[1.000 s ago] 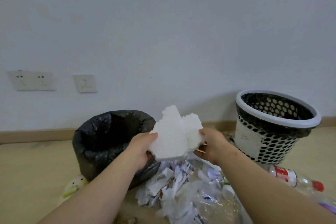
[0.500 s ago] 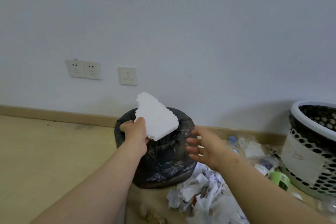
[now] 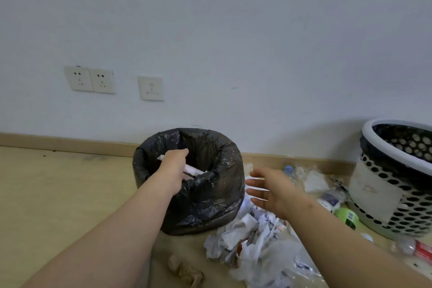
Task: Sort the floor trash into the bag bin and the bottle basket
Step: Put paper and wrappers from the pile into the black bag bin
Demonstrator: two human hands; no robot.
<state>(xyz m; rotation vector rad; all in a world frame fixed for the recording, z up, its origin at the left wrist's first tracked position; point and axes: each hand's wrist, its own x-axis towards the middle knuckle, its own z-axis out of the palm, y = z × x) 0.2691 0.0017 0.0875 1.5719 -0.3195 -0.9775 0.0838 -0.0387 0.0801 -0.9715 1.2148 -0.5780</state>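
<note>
The black-bagged bin [image 3: 210, 199] stands on the floor by the wall. My left hand [image 3: 174, 168] reaches down into its mouth, closed on a white foam piece [image 3: 194, 170] that shows on both sides beneath the hand. To the right of the bin my right hand [image 3: 268, 190] hovers with fingers spread, holding nothing. The black-and-white perforated bottle basket [image 3: 378, 196] stands at the far right. Crumpled white paper and plastic [image 3: 245, 236] lie in a heap in front of the bin.
Plastic bottles [image 3: 330, 200] and a green roll [image 3: 347, 216] lie between bin and basket. A red-labelled bottle [image 3: 420, 249] rests at the right edge. A brown paper wad [image 3: 184, 271] lies near my left forearm. Wall sockets [image 3: 90, 79] sit above the skirting.
My right hand let go of the foam piece and drew back open. My left hand carried the foam left and lowered it into the bagged bin. The view swung left.
</note>
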